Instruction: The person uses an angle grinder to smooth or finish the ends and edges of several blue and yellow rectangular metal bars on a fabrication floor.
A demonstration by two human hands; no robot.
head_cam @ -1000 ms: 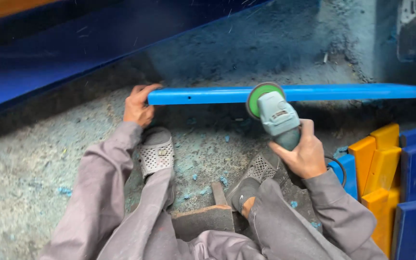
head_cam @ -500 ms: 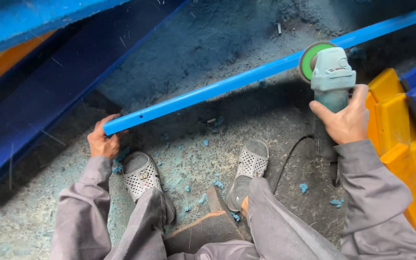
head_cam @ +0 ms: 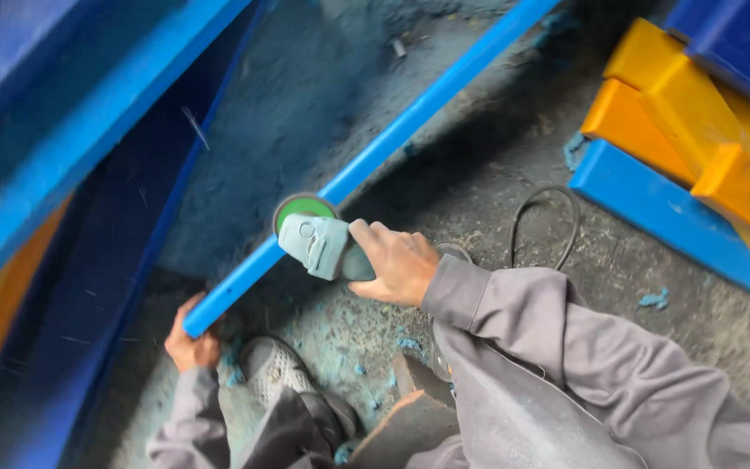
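Observation:
My left hand (head_cam: 189,344) grips the near end of a long blue bar (head_cam: 410,119) that runs diagonally up to the right across the dusty floor. My right hand (head_cam: 397,261) holds a grey angle grinder (head_cam: 319,243) whose green disc (head_cam: 303,209) rests against the bar a short way up from my left hand. Both arms are in grey sleeves. My perforated grey shoe (head_cam: 278,369) sits just right of the left hand.
Wide blue panels (head_cam: 80,148) lean along the left, with an orange edge at the lower left. Yellow, orange and blue blocks (head_cam: 696,148) are stacked at the right. A black cable (head_cam: 544,217) loops on the floor. Blue shavings litter the ground.
The grinder has slid down the bar towards my left hand. The view has swung, so the bar now looks steeper and the stacked blocks sit at the upper right.

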